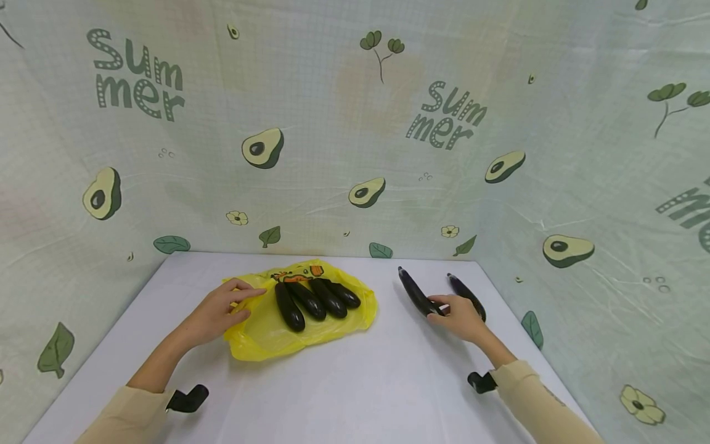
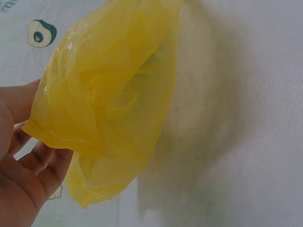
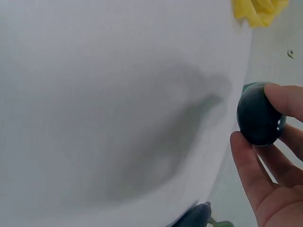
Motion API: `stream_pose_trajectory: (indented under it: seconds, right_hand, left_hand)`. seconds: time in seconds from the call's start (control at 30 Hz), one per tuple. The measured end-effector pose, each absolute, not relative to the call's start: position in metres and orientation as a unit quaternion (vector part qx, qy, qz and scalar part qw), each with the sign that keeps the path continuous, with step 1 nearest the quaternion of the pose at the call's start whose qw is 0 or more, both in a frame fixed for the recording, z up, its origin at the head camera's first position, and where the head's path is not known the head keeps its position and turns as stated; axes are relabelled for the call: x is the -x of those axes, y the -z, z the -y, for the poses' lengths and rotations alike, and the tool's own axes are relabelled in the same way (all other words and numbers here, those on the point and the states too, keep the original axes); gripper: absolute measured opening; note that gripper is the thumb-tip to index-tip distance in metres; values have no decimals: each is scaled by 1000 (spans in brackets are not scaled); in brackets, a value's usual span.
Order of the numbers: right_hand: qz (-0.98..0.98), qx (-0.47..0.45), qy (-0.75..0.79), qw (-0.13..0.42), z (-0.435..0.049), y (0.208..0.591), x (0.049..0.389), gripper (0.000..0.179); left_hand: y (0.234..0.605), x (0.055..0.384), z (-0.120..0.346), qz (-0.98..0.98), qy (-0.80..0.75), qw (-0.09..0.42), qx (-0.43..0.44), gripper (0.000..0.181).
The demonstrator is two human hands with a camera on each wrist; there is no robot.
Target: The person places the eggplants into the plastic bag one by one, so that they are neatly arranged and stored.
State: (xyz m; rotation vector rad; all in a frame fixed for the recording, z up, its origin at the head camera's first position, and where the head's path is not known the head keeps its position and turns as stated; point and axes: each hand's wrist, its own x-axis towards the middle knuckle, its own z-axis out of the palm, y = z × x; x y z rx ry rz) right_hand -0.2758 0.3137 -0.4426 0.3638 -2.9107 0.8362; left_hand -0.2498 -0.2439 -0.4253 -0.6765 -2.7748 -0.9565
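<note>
My right hand [image 1: 457, 317] pinches a dark, glossy eggplant [image 1: 413, 290] near its rounded end between thumb and fingers. The eggplant's stem end points away, and its shadow falls on the table apart from it. In the right wrist view its blunt end [image 3: 258, 116] sits between thumb and fingertips. Over the left edge of a spread yellow plastic bag [image 1: 261, 339] is my left hand [image 1: 219, 311], its fingers loosely extended and apart from the thumb. The left wrist view has the bag's crinkled edge [image 2: 113, 104] partly covering those fingers. Several eggplants [image 1: 288, 308] lie side by side on the bag.
Another eggplant [image 1: 466, 296] lies at the right side of the white table [image 1: 360, 394], partly behind the right hand. A printed cloth [image 1: 316, 216] with avocados hangs at the back and sides. Black wrist-worn pieces [image 1: 188, 399] stick out beside both sleeves.
</note>
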Motion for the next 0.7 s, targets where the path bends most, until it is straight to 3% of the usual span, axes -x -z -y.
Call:
stream_pose_trajectory:
  seconds: [0.7]
  right_hand:
    - [942,-124,-310,21,-252,428,263,46]
  left_hand:
    - [425,248,243,919,317,69,223,50]
